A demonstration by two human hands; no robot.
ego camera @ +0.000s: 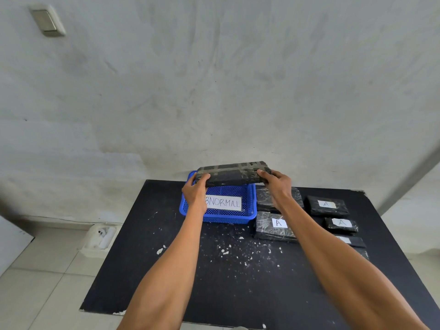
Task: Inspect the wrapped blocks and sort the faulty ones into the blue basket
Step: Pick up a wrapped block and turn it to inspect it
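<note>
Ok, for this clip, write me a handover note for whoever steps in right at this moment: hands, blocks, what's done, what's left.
Left hand grips the left end of the held block; right hand grips its right end.
The held block is in the air over the far edge of the blue basket, which carries an abnormal label; it is not yet set down.
At least five other blocks lie on the black table right of the basket, three showing an "A" label.
Done: one block lifted. Left: lower it into the basket if faulty, then inspect the others.
</note>
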